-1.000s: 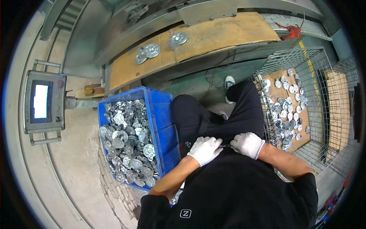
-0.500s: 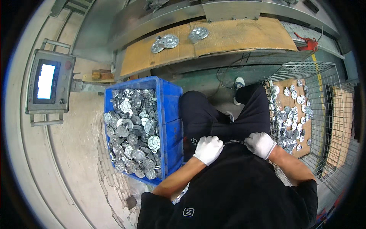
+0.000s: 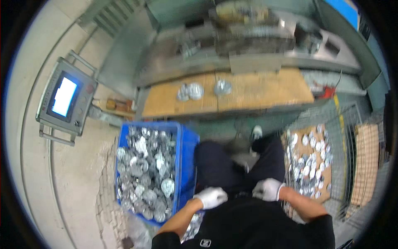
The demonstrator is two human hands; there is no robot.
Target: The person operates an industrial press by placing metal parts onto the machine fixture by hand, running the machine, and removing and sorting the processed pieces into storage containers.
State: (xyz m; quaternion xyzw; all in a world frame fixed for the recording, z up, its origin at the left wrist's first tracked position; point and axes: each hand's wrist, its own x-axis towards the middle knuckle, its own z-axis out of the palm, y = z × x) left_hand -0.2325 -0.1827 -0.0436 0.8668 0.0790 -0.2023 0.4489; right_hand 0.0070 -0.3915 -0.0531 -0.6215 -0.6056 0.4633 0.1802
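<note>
Both hands wear white gloves and rest at my waist, by the lower edge of my black shirt (image 3: 248, 224). My left hand (image 3: 211, 197) is closed with its fingers curled at the shirt hem. A short way to the right, my right hand (image 3: 267, 189) is closed at the same hem; some blur softens both hands. Left of my legs stands a blue crate (image 3: 188, 155) heaped with shiny round metal parts (image 3: 145, 168). At my right, a wire basket (image 3: 352, 153) holds similar metal parts (image 3: 313, 164) over a cardboard sheet.
Ahead, a cardboard-covered ledge (image 3: 269, 89) carries several metal parts (image 3: 195, 91), below a blurred machine (image 3: 257, 41). A control panel (image 3: 64, 97) with a lit screen stands at the left. Something red (image 3: 328, 92) lies at the ledge's right end.
The view has tilted up, so the ledge and crate sit lower in the picture and more of the machine shows. Both hands remain at the waist, a little further apart from the crate's middle.
</note>
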